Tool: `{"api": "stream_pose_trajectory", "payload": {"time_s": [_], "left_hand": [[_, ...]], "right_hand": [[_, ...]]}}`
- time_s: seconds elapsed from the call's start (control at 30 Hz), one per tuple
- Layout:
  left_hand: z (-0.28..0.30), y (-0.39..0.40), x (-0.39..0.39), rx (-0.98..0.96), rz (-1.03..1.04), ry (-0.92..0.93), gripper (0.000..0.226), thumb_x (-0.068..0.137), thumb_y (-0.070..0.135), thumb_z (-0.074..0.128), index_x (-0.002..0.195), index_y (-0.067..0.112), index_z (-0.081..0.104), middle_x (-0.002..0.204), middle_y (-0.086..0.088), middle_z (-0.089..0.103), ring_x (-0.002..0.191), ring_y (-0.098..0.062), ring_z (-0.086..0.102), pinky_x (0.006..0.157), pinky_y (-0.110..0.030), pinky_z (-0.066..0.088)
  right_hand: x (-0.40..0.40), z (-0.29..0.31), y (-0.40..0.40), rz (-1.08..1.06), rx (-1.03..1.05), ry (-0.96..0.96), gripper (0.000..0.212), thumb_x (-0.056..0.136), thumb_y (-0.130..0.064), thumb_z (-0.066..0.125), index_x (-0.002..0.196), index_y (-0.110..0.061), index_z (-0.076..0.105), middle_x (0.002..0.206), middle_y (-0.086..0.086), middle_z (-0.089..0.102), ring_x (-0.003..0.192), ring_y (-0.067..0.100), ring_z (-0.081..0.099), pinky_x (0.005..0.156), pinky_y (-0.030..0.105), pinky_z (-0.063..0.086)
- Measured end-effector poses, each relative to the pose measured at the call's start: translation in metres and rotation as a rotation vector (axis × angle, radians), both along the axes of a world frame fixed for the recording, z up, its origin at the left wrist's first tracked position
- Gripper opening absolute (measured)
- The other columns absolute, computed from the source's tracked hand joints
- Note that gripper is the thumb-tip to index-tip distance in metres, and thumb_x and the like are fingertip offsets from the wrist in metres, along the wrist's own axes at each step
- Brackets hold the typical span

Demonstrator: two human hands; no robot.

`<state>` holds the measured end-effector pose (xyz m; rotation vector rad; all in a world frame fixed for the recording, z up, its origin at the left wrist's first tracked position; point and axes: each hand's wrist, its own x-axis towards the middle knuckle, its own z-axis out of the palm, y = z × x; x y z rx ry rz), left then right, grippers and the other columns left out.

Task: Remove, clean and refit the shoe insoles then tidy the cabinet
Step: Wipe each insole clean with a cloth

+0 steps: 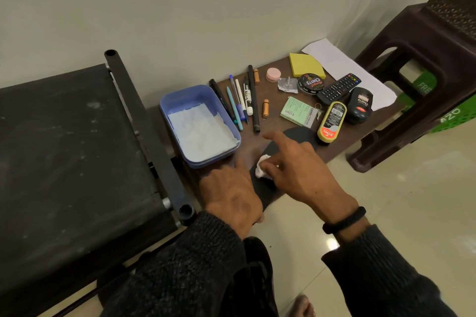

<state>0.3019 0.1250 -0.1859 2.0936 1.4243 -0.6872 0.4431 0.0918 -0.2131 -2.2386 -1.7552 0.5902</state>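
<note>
A black shoe insole (296,136) lies across the near edge of the low brown cabinet top (275,121). My left hand (231,195) presses flat on the insole's near end and holds it down. My right hand (291,172) pinches a small white wad of tissue (262,170) against the insole's middle, with the index finger stretched out. A black shoe (255,260) sits on the floor below my forearms, partly hidden by my sleeves.
A blue plastic tub (180,103) with white tissue in it stands left of the insole. Pens, two small batteries, polish tins, a remote, a yellow sponge applicator (331,121) and notepads crowd the far top. A black folding cot (72,152) is left, a brown stool (422,59) right.
</note>
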Motion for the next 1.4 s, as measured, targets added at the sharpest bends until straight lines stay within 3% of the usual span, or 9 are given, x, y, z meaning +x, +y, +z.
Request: {"api": "stream_pose_trajectory", "payload": {"time_s": [0.13, 0.3, 0.53, 0.7, 0.8, 0.9, 1.07, 1.23, 1.4], "left_hand": [[0.001, -0.005, -0.004, 0.027, 0.005, 0.027, 0.104, 0.072, 0.064, 0.080, 0.145, 0.017, 0.024, 0.141, -0.012, 0.048, 0.128, -0.031, 0.051, 0.094, -0.039, 0.046], [0.001, -0.009, -0.005, 0.090, -0.050, 0.031, 0.096, 0.078, 0.061, 0.076, 0.147, 0.019, 0.023, 0.140, -0.013, 0.047, 0.125, -0.030, 0.052, 0.091, -0.039, 0.047], [-0.002, -0.007, -0.004, 0.096, -0.042, 0.005, 0.089, 0.077, 0.059, 0.078, 0.143, 0.023, 0.031, 0.139, -0.010, 0.050, 0.126, -0.029, 0.052, 0.090, -0.038, 0.048], [-0.003, -0.007, -0.005, 0.099, -0.033, -0.008, 0.092, 0.074, 0.063, 0.078, 0.142, 0.022, 0.032, 0.137, -0.009, 0.052, 0.126, -0.029, 0.053, 0.093, -0.038, 0.047], [-0.002, -0.007, -0.004, 0.086, -0.037, -0.002, 0.089, 0.077, 0.060, 0.077, 0.141, 0.022, 0.028, 0.136, -0.009, 0.051, 0.125, -0.030, 0.053, 0.085, -0.036, 0.045], [-0.003, -0.008, -0.004, 0.072, -0.039, 0.007, 0.088, 0.082, 0.055, 0.075, 0.144, 0.026, 0.020, 0.134, -0.012, 0.050, 0.122, -0.030, 0.053, 0.076, -0.037, 0.040], [-0.006, -0.007, -0.001, 0.029, -0.063, 0.012, 0.100, 0.089, 0.052, 0.068, 0.158, 0.033, -0.001, 0.143, -0.017, 0.042, 0.126, -0.031, 0.049, 0.088, -0.039, 0.046], [-0.008, -0.006, 0.002, 0.000, -0.052, 0.030, 0.103, 0.090, 0.050, 0.068, 0.159, 0.031, -0.006, 0.145, -0.018, 0.039, 0.125, -0.032, 0.049, 0.091, -0.041, 0.046], [-0.010, -0.007, 0.002, 0.011, -0.056, 0.017, 0.100, 0.089, 0.050, 0.069, 0.157, 0.030, -0.002, 0.144, -0.018, 0.039, 0.126, -0.033, 0.049, 0.089, -0.041, 0.046]], "right_hand": [[0.001, -0.002, -0.006, -0.043, 0.101, 0.053, 0.061, 0.092, -0.016, 0.072, 0.145, -0.022, 0.043, 0.112, -0.001, 0.075, 0.110, 0.014, 0.067, 0.085, 0.015, 0.043], [0.011, -0.008, 0.000, -0.174, 0.170, 0.026, 0.066, 0.090, -0.019, 0.074, 0.147, -0.024, 0.040, 0.123, 0.006, 0.066, 0.115, 0.024, 0.062, 0.092, 0.041, 0.055], [-0.018, -0.014, 0.000, -0.012, 0.115, 0.052, 0.041, 0.093, -0.024, 0.071, 0.132, -0.019, 0.058, 0.118, 0.001, 0.069, 0.108, 0.016, 0.065, 0.084, 0.022, 0.050], [-0.019, -0.005, 0.002, 0.199, -0.006, 0.044, 0.023, 0.087, -0.024, 0.076, 0.110, -0.026, 0.074, 0.107, -0.008, 0.070, 0.095, 0.007, 0.062, 0.081, 0.028, 0.056], [-0.010, 0.005, 0.003, 0.243, -0.082, -0.002, 0.023, 0.088, -0.023, 0.077, 0.111, -0.027, 0.076, 0.110, -0.014, 0.063, 0.091, -0.002, 0.053, 0.076, 0.012, 0.044], [0.000, 0.013, 0.001, 0.251, -0.195, -0.047, 0.027, 0.089, -0.017, 0.075, 0.114, -0.026, 0.076, 0.123, -0.009, 0.064, 0.110, 0.006, 0.057, 0.089, 0.021, 0.050], [0.030, 0.013, -0.003, 0.092, -0.232, -0.015, 0.023, 0.089, -0.016, 0.075, 0.110, -0.024, 0.077, 0.128, -0.006, 0.065, 0.106, 0.006, 0.056, 0.075, 0.014, 0.041], [0.058, -0.012, -0.005, -0.192, -0.067, -0.064, 0.029, 0.093, -0.016, 0.070, 0.122, -0.018, 0.072, 0.131, 0.004, 0.063, 0.120, 0.022, 0.058, 0.093, 0.032, 0.050], [0.065, -0.032, 0.002, -0.377, 0.190, -0.287, 0.028, 0.091, -0.013, 0.069, 0.118, -0.019, 0.073, 0.115, 0.007, 0.068, 0.109, 0.029, 0.062, 0.078, 0.050, 0.059]]}}
